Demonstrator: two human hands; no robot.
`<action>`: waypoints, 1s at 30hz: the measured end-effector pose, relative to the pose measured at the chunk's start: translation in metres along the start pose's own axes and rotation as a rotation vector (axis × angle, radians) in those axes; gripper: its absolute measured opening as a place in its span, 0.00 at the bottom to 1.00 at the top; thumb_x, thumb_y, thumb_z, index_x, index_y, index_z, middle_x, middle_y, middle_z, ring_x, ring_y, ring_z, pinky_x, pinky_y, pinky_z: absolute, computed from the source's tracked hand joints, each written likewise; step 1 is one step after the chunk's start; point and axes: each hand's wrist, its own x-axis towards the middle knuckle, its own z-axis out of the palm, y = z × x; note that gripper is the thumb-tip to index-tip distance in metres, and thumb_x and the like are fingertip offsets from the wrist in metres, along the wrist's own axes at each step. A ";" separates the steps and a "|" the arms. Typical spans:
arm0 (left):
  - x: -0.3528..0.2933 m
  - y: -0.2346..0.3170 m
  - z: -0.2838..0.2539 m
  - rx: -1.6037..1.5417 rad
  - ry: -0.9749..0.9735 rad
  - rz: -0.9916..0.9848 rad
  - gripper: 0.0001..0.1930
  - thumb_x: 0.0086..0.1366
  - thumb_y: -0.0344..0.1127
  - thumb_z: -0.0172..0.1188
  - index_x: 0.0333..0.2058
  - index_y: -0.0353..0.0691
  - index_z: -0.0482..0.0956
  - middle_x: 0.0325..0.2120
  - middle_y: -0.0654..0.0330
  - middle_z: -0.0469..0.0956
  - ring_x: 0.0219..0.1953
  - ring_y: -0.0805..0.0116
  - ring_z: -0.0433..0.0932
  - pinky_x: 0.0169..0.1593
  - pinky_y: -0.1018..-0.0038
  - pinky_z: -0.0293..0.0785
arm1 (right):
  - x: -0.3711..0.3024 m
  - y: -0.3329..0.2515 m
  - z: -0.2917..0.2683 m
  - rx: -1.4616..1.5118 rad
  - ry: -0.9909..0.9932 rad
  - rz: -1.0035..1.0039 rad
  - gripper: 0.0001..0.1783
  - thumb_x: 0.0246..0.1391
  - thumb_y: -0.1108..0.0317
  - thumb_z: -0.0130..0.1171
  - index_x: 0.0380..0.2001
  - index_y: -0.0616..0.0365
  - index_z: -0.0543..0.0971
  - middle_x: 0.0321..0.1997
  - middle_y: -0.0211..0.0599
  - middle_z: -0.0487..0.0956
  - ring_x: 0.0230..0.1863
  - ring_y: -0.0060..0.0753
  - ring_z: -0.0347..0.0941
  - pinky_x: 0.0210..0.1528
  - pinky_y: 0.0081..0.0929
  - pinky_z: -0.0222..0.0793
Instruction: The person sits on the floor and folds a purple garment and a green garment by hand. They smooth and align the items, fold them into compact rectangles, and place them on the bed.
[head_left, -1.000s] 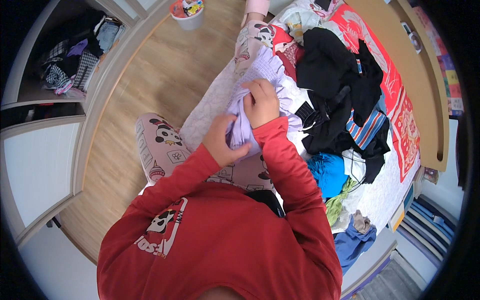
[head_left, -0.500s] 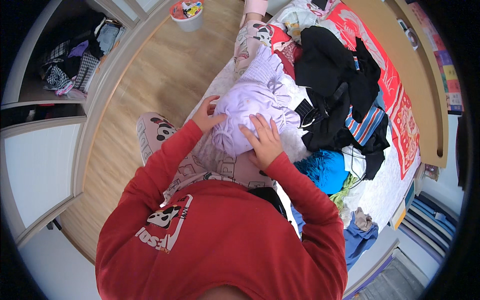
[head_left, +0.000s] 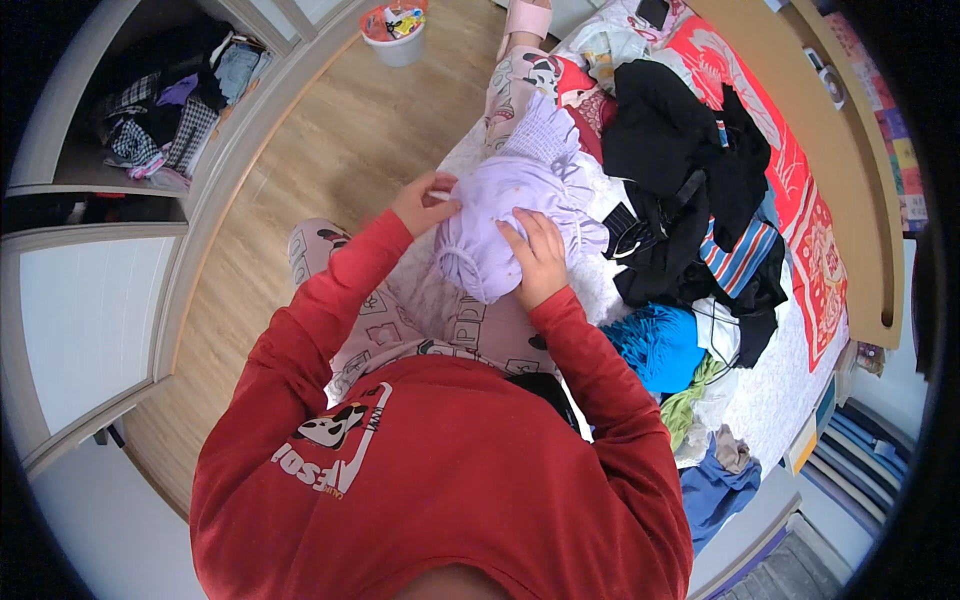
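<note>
A lavender garment (head_left: 485,225) with a smocked section and ruffled edges lies bunched into a rounded bundle over my lap and the bed's edge. At its left side, my left hand (head_left: 425,205) is closed, thumb and fingers curled on the cloth's edge. My right hand (head_left: 538,258) lies over the right side of the bundle, its fingers stretched out on the fabric and its thumb mostly hidden. A gathered, round fold in the cloth faces me, low on the bundle.
Right of the bundle, black clothes (head_left: 665,150), a striped cloth (head_left: 738,255) and a blue fringed item (head_left: 655,345) are heaped on the bed (head_left: 770,400). A white bucket (head_left: 397,48) stands on the floor. At left, a cabinet shelf (head_left: 80,160) holds piled clothes.
My left fingers have curled in more at the garment's edge. The right hand's fingers have drawn closer together, and the bundle looks slightly more compact. The whole view has shifted a little.
</note>
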 end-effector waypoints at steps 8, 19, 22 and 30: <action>0.003 0.017 0.001 1.186 -0.103 1.289 0.21 0.49 0.28 0.53 0.45 0.51 0.68 0.52 0.55 0.62 0.55 0.54 0.61 0.57 0.53 0.53 | 0.001 0.002 -0.035 0.422 -0.118 0.173 0.28 0.34 0.75 0.57 0.46 0.54 0.72 0.53 0.43 0.68 0.56 0.45 0.61 0.58 0.36 0.53; 0.042 0.034 0.024 0.800 -0.445 1.243 0.30 0.46 0.33 0.61 0.50 0.44 0.62 0.51 0.53 0.64 0.55 0.56 0.62 0.57 0.63 0.56 | -0.023 0.051 -0.027 0.361 -0.302 0.346 0.22 0.48 0.68 0.52 0.49 0.62 0.68 0.51 0.42 0.70 0.54 0.36 0.63 0.57 0.27 0.55; 0.031 0.054 0.043 0.555 -0.296 0.930 0.35 0.45 0.33 0.64 0.53 0.41 0.59 0.49 0.51 0.66 0.53 0.57 0.64 0.52 0.69 0.63 | -0.015 0.068 -0.016 1.062 0.326 0.688 0.20 0.52 0.66 0.49 0.48 0.63 0.67 0.47 0.41 0.71 0.44 0.36 0.70 0.47 0.30 0.66; 0.091 0.057 0.050 -0.134 -0.387 -0.004 0.30 0.50 0.29 0.62 0.52 0.33 0.60 0.44 0.56 0.71 0.45 0.71 0.70 0.50 0.76 0.65 | 0.044 0.060 -0.077 1.384 0.092 0.857 0.22 0.43 0.76 0.58 0.44 0.68 0.69 0.40 0.38 0.75 0.39 0.30 0.72 0.42 0.27 0.67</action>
